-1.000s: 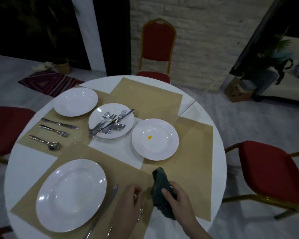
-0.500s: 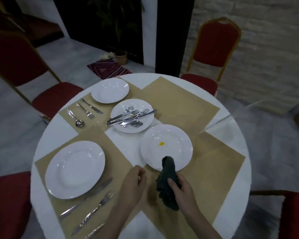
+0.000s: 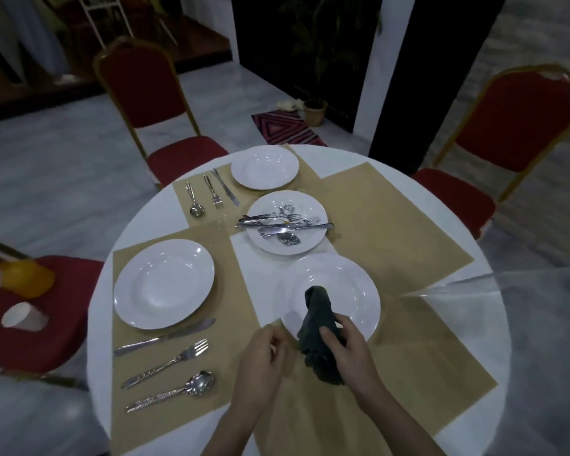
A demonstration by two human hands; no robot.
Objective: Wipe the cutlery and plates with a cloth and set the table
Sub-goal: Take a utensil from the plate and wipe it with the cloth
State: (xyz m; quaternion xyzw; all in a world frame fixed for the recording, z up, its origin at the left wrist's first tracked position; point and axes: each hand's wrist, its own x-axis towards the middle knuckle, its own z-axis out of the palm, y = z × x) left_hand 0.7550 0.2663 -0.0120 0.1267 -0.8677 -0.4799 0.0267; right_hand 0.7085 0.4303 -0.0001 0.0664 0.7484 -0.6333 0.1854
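Dark cloth [image 3: 320,334]: gripped in the right hand [image 3: 349,350], its upper end lying on the near plate [image 3: 356,284]. Left hand [image 3: 264,360]: fingers curled at the near plate's rim; whether it holds the rim cannot be told. Beyond the near plate, the cutlery plate [image 3: 310,205] carries loose forks, knives and spoon.

head cam | looks down, forward | close over table [image 3: 139,232]
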